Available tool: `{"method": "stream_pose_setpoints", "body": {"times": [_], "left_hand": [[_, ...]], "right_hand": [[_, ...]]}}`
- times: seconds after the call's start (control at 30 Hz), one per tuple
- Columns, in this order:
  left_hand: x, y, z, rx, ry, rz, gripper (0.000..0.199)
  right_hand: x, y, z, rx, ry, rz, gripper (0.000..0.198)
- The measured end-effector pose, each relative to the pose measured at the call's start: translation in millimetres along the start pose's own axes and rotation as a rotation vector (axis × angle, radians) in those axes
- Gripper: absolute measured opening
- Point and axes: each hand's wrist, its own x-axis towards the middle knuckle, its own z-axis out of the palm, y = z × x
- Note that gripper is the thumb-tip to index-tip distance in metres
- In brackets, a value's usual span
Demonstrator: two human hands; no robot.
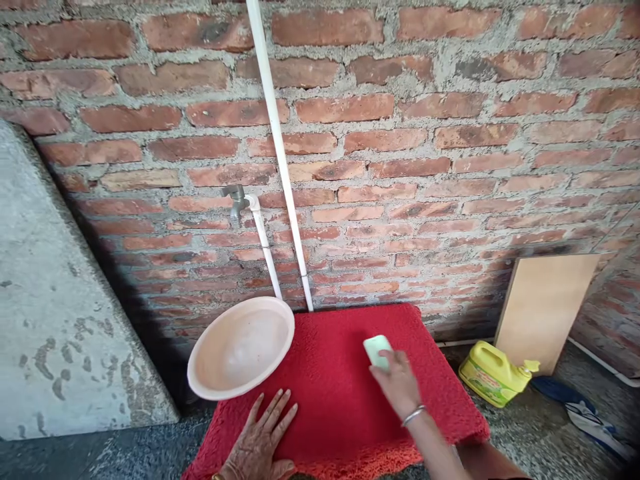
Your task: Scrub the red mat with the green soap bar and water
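Note:
A red, shaggy-edged cloth or mat [335,413] is spread over a low surface against the wall. My left hand [263,440] rests flat on its front left part, fingers spread and holding nothing. Toward the right side of the cloth, my right hand [397,380] grips a pale green bar of soap [376,348]; it is slightly blurred, and the hand covers its near end. A silvery bangle circles the right wrist. The pale pink basin [240,350] sits tilted at the back left corner of the cloth, with no contents visible.
Behind stands a brick wall [425,167] with a grey tap [237,200] and white pipes [280,147]. A concrete slab [65,300] leans at left. To the right are a yellow jug [493,373], a wooden board [550,307] and slippers [590,417] on the floor.

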Motion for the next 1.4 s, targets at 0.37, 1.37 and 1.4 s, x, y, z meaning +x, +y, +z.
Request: {"method": "stream_pose_setpoints", "body": {"times": [0.37,1.37,1.4], "left_hand": [[-3.5,3.0,5.1,-0.051,-0.047,-0.033,0.086],[-6.5,8.9,13.3,-0.164,-0.107,-0.092,0.087],[-7.4,9.3,14.1,-0.172,-0.12,-0.1,0.087]], "right_hand": [[-12.5,5.0,23.5,0.055,-0.076,-0.081,0.036],[-42.7,148.0,-42.7,-0.085,0.259,0.214,0.032],[-47.2,135.0,-38.3,-0.072,0.236,0.188,0.033]]}}
